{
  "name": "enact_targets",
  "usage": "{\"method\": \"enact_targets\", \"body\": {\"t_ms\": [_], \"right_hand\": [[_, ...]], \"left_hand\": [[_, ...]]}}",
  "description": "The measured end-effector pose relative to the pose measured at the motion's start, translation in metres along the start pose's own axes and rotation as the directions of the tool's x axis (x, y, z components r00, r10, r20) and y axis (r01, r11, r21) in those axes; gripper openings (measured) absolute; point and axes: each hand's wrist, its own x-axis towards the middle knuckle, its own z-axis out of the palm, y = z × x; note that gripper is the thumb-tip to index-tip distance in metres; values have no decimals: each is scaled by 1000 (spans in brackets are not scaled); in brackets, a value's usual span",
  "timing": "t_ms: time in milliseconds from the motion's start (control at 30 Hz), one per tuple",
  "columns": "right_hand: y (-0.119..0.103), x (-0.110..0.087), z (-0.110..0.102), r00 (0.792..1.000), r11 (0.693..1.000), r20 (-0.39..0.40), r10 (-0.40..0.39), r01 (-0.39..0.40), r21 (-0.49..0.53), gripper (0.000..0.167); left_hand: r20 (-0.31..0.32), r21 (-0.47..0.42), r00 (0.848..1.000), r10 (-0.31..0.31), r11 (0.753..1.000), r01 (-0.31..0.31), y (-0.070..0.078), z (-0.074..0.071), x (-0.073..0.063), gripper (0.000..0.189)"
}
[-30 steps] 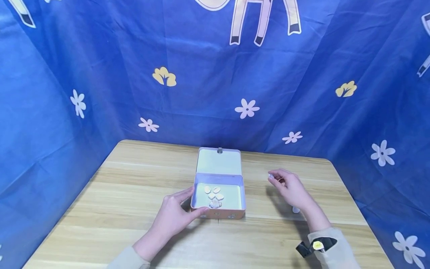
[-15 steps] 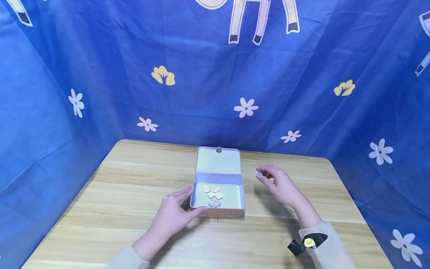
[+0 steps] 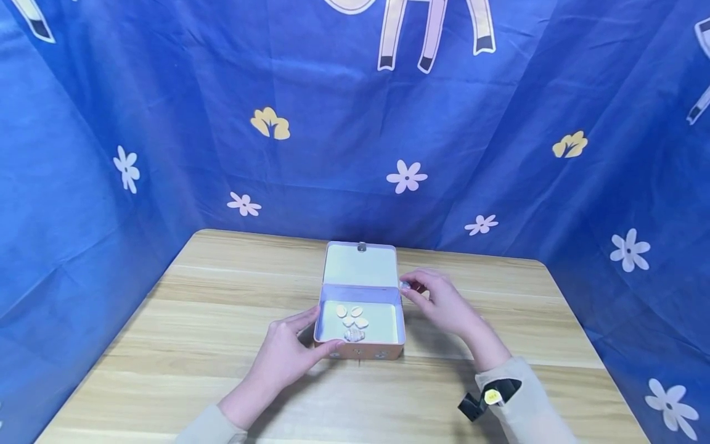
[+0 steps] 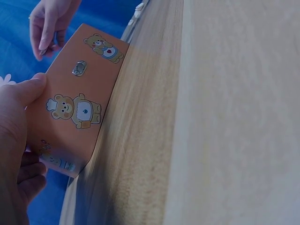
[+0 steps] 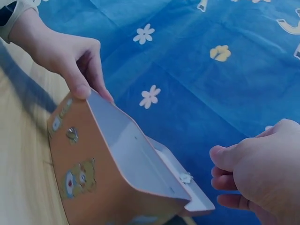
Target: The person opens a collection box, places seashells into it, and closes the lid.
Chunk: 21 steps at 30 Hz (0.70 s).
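Note:
An orange tin box with bear pictures stands on the table, its lid tipped back. Several pale shells lie on its white floor, among them a larger ridged shell near the front wall. My left hand grips the box's front left corner, thumb on the front face and fingers along the left side. Beside the box's back right corner, my right hand pinches a small pale shell between thumb and fingertips. In the right wrist view, that hand's back hides the shell.
On the wooden table, several small white pieces lie right of the box, seen in the left wrist view. A blue patterned cloth hangs around the table's back and sides. A black strap mount sits on the right sleeve.
My right hand has moved left with the small shell, from the table's right side to the box's right edge. The left hand keeps its hold, and the shells inside stay put.

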Motion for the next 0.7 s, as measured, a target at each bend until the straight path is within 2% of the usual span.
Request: {"method": "enact_targets", "body": {"t_ms": [367,700], "right_hand": [[-9,17,26,995,998,93,-19,13,64,25],[-13,29,50,984,996,175,-36,21,85,26]], "left_hand": [[-4,-6,1000,-4,1000,4,1,-1,0,89],[-16,3,1000,22,1000,-22,2,0,1,86]]}}
